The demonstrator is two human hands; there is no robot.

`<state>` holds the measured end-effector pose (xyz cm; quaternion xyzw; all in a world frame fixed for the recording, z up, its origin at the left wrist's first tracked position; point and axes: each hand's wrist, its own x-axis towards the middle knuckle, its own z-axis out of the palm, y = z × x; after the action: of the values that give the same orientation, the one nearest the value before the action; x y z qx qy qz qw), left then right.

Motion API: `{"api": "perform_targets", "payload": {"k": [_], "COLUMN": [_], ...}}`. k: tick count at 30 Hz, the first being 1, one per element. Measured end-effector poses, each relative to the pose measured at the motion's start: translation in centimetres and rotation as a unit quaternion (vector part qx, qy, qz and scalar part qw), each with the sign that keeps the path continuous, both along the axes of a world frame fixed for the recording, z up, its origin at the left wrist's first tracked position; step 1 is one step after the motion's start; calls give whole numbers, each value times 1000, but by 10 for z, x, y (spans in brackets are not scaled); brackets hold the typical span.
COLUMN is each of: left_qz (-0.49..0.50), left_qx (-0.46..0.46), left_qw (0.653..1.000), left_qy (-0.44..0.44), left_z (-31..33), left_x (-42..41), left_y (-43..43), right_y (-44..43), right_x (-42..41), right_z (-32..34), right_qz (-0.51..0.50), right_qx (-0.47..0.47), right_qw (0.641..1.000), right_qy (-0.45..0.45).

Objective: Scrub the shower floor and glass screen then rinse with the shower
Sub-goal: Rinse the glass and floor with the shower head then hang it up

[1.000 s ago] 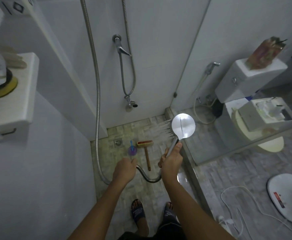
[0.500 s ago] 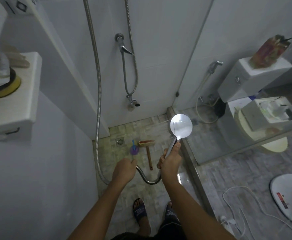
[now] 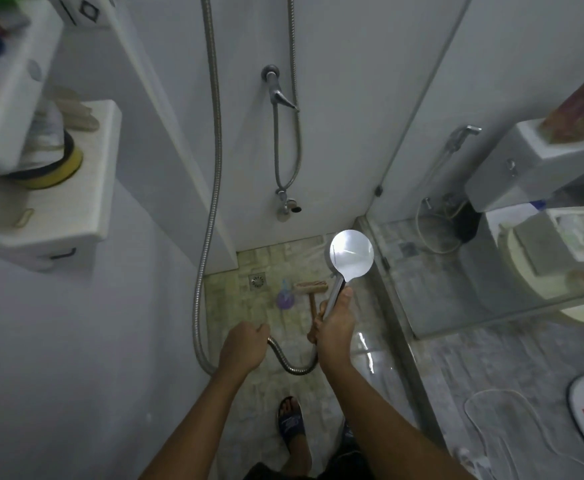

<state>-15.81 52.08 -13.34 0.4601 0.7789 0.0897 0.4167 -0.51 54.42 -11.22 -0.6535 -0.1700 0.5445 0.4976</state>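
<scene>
My right hand [image 3: 335, 323] grips the handle of the round chrome shower head [image 3: 351, 255], held face down over the tiled shower floor [image 3: 235, 306] close to the glass screen [image 3: 439, 258]. My left hand [image 3: 244, 348] holds the metal hose [image 3: 211, 168], which loops from the wall down to the floor and under both hands. On the floor lie a wooden scrub brush [image 3: 312, 289] and a purple bottle [image 3: 285, 297], next to the drain [image 3: 257, 281].
A wall tap [image 3: 278, 95] with a second hose hangs on the back wall. White shelves [image 3: 86, 209] with items jut out at left. Behind the glass stand a toilet [image 3: 543, 258] and a bidet sprayer [image 3: 463, 133]. A cable [image 3: 491, 410] lies on the outer floor.
The shower head has dropped slightly and shifted left, away from the glass. The spray seen a second ago no longer shows. My view has tilted down a little.
</scene>
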Motion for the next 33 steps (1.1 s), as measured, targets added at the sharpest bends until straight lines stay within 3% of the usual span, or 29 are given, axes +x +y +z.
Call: {"api": "perform_targets", "payload": {"k": [17,24,33], "left_qz": [187,200,230], "left_qx": [20,29,31], "left_qw": [982,976,969], "left_qy": [26,83,82], "left_z": [11,17,19], "left_x": [-83,-108,-118], "left_y": [1,-1,-24], "right_y": [43,57,57], "right_x": [-90,-120,-135], "right_z": [23,27,20], "right_qz": [117,139,162], "right_qx": [24,26,-9], "right_qw": [991,986,982], "right_qy": [58,84,93]}}
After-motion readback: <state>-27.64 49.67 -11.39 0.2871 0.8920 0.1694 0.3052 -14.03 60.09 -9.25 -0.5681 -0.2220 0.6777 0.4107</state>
